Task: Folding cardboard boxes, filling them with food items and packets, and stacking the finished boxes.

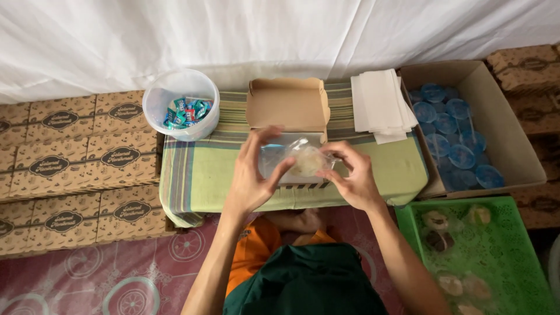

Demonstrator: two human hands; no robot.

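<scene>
Both my hands hold a clear plastic bag (279, 155) with a pale round bun (307, 161) inside it. My left hand (254, 175) grips the bag's left side, fingers spread upward. My right hand (353, 175) pinches the right side next to the bun. The bag hangs just above an open brown cardboard snack box (287, 105), whose lid stands upright at the back. The box sits on a low table covered with a green striped cloth (198, 175).
A clear tub of wrapped candies (181, 105) stands at the table's back left. A stack of white paper sheets (382, 105) lies at the back right. To the right sit a carton of blue-lidded cups (455, 146) and a green basket (513, 245) of wrapped buns. Closed printed boxes (70, 169) are stacked left.
</scene>
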